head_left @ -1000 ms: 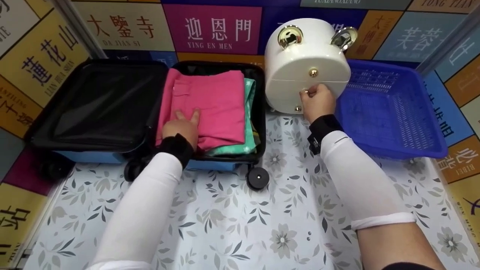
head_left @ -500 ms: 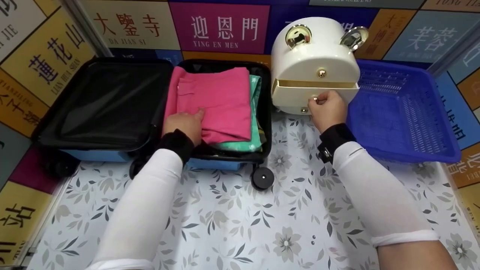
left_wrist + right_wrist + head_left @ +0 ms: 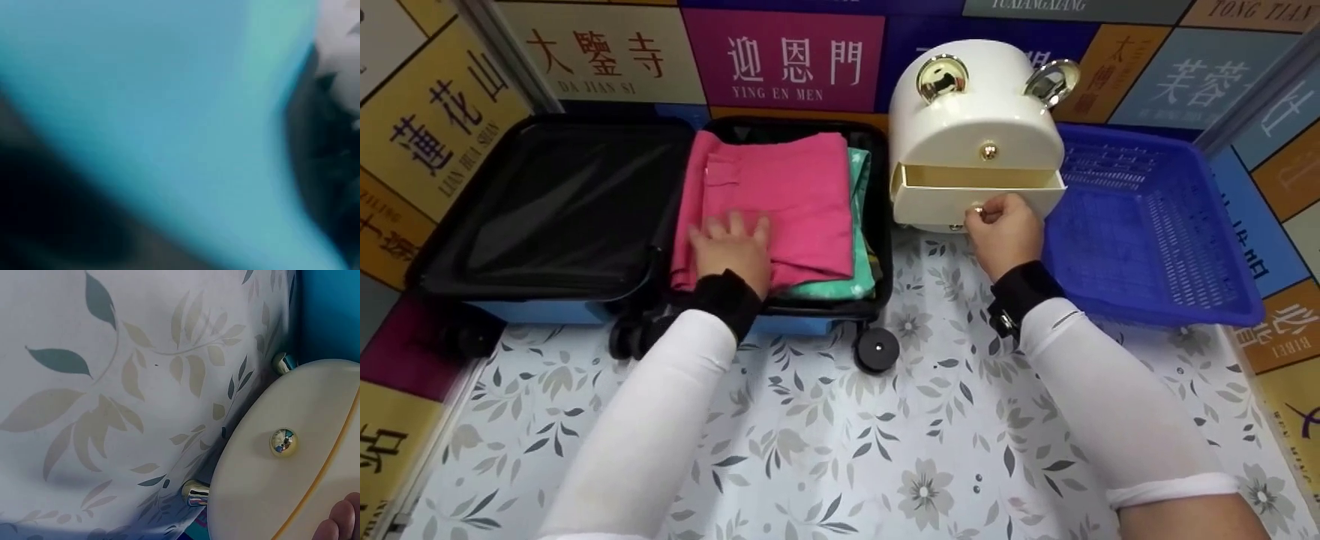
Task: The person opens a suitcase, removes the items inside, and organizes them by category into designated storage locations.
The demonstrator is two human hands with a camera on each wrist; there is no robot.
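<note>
A white rounded drawer box (image 3: 975, 127) with gold ears stands at the back. Its middle drawer (image 3: 926, 204) is pulled partway out, and no contents show in the visible part. My right hand (image 3: 1006, 234) pinches the small gold knob (image 3: 978, 211) on that drawer's front. In the right wrist view, fingertips (image 3: 342, 520) appear at the lower right corner beside the box front. My left hand (image 3: 733, 251) rests with spread fingers on a folded pink garment (image 3: 787, 195). Under it lies a green patterned cloth (image 3: 840, 289), inside the suitcase (image 3: 887, 225). The left wrist view is a blue blur.
At the left lies the other black-lined suitcase half (image 3: 562, 210). A blue plastic basket (image 3: 1155, 225) stands right of the box. A suitcase wheel (image 3: 877, 349) sticks out toward the front. Printed panels (image 3: 787, 60) surround the flower-patterned tabletop (image 3: 810, 450).
The middle drawer, shut a second ago, has come out toward me with the right hand pinching its knob. The left hand's fingers have spread out on the pink garment.
</note>
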